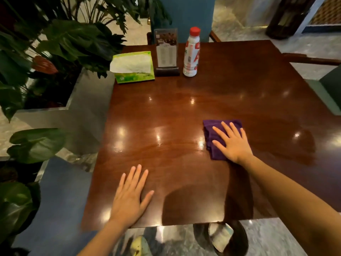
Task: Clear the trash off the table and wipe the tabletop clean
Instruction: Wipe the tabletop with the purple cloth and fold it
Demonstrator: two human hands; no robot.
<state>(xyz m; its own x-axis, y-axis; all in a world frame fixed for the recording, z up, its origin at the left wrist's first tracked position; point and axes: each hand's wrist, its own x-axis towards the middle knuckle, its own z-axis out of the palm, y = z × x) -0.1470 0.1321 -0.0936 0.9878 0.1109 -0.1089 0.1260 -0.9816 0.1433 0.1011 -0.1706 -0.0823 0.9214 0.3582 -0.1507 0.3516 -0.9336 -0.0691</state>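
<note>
A glossy dark wooden table fills the view. My right hand lies flat with spread fingers on a folded purple cloth, pressing it onto the tabletop right of centre. My left hand rests palm down on the bare wood near the front left edge and holds nothing. A white plastic bottle with a red cap and red label stands upright at the far side of the table.
A green tissue box sits at the far left corner, with a menu card stand between it and the bottle. Large leafy plants in a planter crowd the table's left side. A chair arm shows at the right.
</note>
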